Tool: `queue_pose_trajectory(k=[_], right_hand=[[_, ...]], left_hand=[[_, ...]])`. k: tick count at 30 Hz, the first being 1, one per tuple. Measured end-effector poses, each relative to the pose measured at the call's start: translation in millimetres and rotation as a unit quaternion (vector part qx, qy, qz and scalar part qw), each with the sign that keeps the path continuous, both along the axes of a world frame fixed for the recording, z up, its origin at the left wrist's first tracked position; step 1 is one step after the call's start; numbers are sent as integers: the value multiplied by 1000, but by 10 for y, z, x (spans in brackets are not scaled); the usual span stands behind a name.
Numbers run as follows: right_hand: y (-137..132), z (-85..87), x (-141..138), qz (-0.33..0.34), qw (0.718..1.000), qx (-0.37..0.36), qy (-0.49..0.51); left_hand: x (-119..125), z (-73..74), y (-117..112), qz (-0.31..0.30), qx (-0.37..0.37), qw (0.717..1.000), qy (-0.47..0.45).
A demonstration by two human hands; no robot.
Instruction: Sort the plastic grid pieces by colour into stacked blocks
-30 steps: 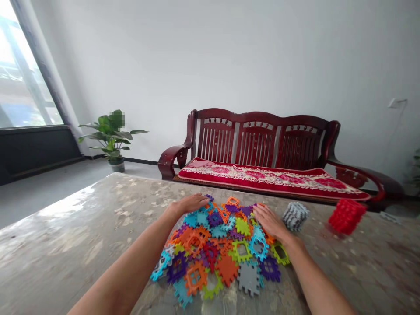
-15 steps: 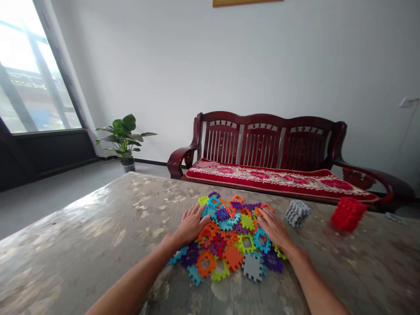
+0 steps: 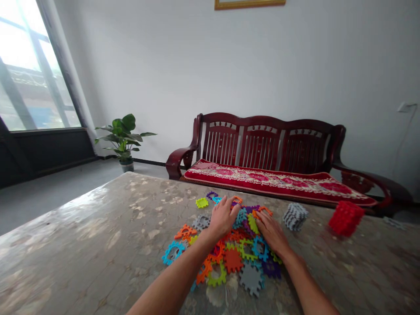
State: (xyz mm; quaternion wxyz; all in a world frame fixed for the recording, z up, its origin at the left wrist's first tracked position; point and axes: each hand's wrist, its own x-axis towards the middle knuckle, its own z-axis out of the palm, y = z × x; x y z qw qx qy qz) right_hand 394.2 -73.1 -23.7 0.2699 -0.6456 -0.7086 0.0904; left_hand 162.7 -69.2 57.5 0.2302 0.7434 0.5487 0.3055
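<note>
A heap of colourful plastic interlocking tiles with toothed edges lies on the table, among them a grey tile, an orange-red tile and a blue frame tile. My left hand rests over the upper middle of the heap, fingers stretched out, covering some tiles. On the heap's right side, my right hand lies with its fingers extended over the tiles, beside a lime tile. Neither hand visibly grips a tile, though what lies under the palms is hidden.
A stack of grey tiles and a red block of tiles stand to the right on the patterned table. Beyond the table's far edge is a wooden bench with a red cover. A potted plant stands at the back left.
My left hand has swept right across the heap, and tiles there have shifted. A grey tile now shows at the left, with a lime one apart above it. My right hand stays nearly in place.
</note>
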Motion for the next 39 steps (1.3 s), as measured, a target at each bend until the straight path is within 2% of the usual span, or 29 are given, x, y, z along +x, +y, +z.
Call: queue_pose_trajectory(k=[5,7,9,12,14,18,21,23,26,33,35,39], right_hand=[[16,-5,49,11,999,-7,32],[19,-4,74,27,998,-8,47],[14,-2,84,33,998,-2,62],[-4,7,69,16,996,17,82],[-17,18,52,16,995,31,91],[-22,40,32,15,994,37,99],[-6,39,15,5,995,35,89],[8,26,-2,-3,996,38,79],[21,-4,-26,-7,997,47,68],[5,-25,-30,-2,996,56,66],[-3,-14,-29,1,996,57,64],[-20,12,-34,6,996,55,66]], left_hand=[[309,37,-9,-62,-17,998,-18],[336,45,-12,-87,-18,995,-48],[250,52,11,-89,-5,992,-91],[-131,27,123,-22,26,992,-119],[-528,-30,232,17,27,995,-93],[-1360,-201,368,93,-18,995,-40],[-1689,-308,337,125,-22,992,-25],[-1710,-349,293,174,-12,985,4],[-1575,-364,274,214,-1,976,43],[-1344,-360,487,278,-13,960,21],[-1298,-363,570,268,-12,963,15],[-1258,-372,692,194,-7,981,1]])
